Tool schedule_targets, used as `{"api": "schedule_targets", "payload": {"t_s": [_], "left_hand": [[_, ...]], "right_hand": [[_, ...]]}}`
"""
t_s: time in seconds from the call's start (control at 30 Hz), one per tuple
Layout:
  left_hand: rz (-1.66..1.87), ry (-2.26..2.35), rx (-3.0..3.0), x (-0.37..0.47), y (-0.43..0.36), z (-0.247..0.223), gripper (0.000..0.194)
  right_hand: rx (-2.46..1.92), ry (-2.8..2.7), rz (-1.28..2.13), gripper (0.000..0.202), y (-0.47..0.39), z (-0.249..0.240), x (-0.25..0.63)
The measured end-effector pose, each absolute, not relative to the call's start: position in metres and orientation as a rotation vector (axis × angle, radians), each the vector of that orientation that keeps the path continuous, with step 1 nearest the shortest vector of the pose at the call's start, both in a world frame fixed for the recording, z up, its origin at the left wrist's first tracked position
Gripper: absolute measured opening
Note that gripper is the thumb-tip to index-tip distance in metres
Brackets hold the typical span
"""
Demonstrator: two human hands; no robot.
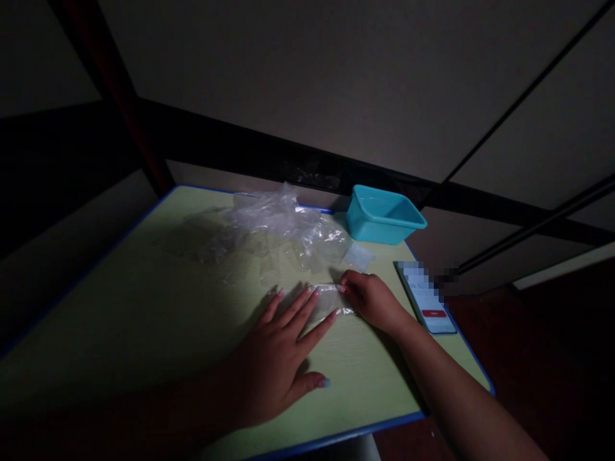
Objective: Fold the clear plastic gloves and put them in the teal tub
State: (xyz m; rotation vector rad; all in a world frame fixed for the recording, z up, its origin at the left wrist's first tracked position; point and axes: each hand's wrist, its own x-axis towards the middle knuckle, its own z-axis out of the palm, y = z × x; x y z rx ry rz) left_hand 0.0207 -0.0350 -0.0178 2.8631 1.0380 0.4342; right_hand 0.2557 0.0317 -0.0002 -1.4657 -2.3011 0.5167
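Observation:
A flat, folded clear plastic bag (327,302) lies on the table between my hands. My left hand (278,352) rests palm down with its fingers spread, the fingertips on the bag's left part and the thumb out to the side. At the bag's right end, my right hand (372,301) has its fingers pinched on the plastic near the upper edge. Behind my hands is a loose heap of crumpled clear plastic bags (288,224). A small whitish folded piece (358,256) sits just beyond my right hand.
The pale green table (144,307) has a blue edge. An open turquoise basket (379,227) stands at its back right corner. A phone (425,298) with a lit screen lies along the right edge, close to my right forearm. Dark panels rise behind the table.

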Motion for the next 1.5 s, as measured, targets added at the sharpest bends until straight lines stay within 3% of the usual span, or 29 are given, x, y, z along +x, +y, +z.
{"api": "schedule_targets", "payload": {"t_s": [0.17,0.3,0.53,0.73,0.93,1.07,1.33,1.5], "left_hand": [[0.398,1.079,2.815,0.019,-0.030,-0.020,0.067],[0.377,1.071,2.817,0.018,-0.030,-0.021,0.064],[0.436,1.049,2.874,0.018,-0.028,-0.024,0.062],[0.493,1.042,2.891,0.017,-0.027,-0.025,0.062],[0.548,1.045,2.875,0.018,-0.027,-0.025,0.061],[0.517,1.031,2.872,0.017,-0.027,-0.025,0.061],[0.441,1.046,2.877,0.017,-0.027,-0.025,0.060],[0.456,1.048,2.878,0.016,-0.027,-0.026,0.061]], "right_hand": [[-1.491,-2.283,0.571,0.008,0.031,0.004,0.256],[-1.424,-2.240,0.874,0.018,0.031,0.014,0.272],[-1.316,-2.309,1.077,0.064,0.029,0.031,0.313],[-1.341,-2.347,1.019,0.050,0.029,0.037,0.323],[-1.271,-2.374,1.200,0.066,0.028,0.036,0.329],[-1.355,-2.351,1.164,0.054,0.027,0.038,0.328],[-1.640,-2.379,0.895,0.011,0.028,0.044,0.338],[-1.706,-2.350,0.841,0.003,0.028,0.045,0.345]]}}
